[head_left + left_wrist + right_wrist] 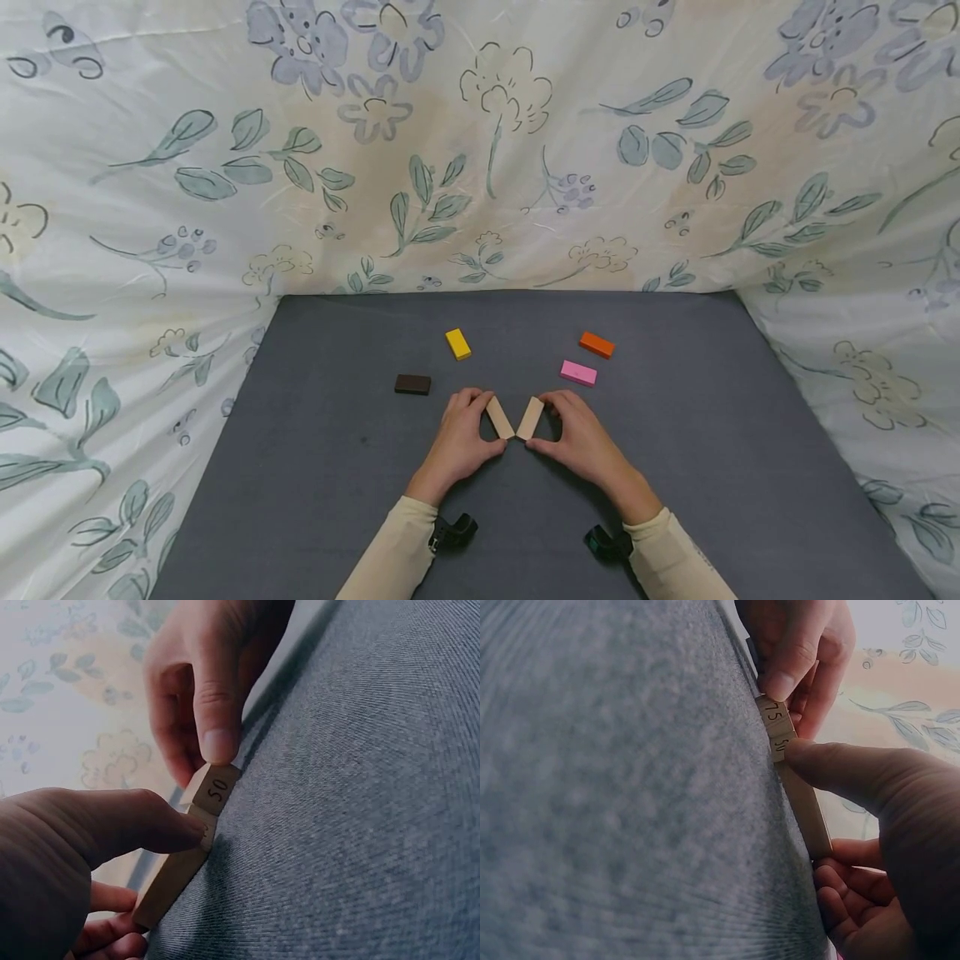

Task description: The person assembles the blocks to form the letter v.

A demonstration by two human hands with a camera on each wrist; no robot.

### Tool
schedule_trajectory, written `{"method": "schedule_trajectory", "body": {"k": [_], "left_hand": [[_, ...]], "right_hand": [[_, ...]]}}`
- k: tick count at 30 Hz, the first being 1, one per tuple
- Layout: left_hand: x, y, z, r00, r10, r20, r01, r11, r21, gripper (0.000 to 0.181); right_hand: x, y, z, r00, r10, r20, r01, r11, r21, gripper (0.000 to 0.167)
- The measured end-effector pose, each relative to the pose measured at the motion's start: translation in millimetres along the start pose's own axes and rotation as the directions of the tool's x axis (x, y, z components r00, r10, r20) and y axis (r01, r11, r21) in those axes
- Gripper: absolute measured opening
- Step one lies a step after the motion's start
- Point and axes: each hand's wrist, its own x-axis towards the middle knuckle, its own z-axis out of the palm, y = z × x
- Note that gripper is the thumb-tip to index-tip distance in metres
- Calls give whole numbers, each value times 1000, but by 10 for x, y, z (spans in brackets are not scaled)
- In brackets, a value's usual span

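Two plain wooden blocks lie on the grey cloth in a V, their near ends meeting. My left hand [463,435] pinches the left wooden block [500,418] lengthwise, thumb on the near end and fingers at the far end. In the same way my right hand [583,437] grips the right wooden block [530,418]. The left wrist view shows "50" printed on the end of the right block [214,786]. In the right wrist view, "75" is on the end of the left block [773,712], beside the right hand's thumb [840,769].
Beyond the hands lie a dark brown block [412,384], a yellow block [458,344], an orange block [597,345] and a pink block [578,373]. A flowered curtain [495,167] borders the grey cloth surface [322,467] at the back and sides.
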Motion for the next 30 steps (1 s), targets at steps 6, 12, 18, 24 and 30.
{"method": "schedule_trajectory", "body": {"k": [6, 12, 18, 24, 30], "left_hand": [[-12, -3, 9, 1000, -24, 5, 24, 999, -21, 94], [-90, -34, 21, 999, 6, -31, -6, 1000, -4, 99], [-252, 46, 40, 960, 273, -64, -253, 941, 222, 87], [-351, 193, 133, 878, 469, 98, -461, 772, 438, 64], [-386, 258, 169, 873, 452, 184, -478, 715, 510, 56]], "right_hand": [[-15, 9, 5, 1000, -3, 1, 3, 1000, 8, 76], [-24, 19, 7, 1000, 0, 4, 0, 1000, 15, 77], [-18, 21, -3, 1000, -9, 8, 8, 1000, 21, 77], [-16, 43, -18, 1000, -22, 4, 21, 999, 26, 77], [-14, 38, -20, 1000, -23, 14, 23, 999, 35, 77]]}}
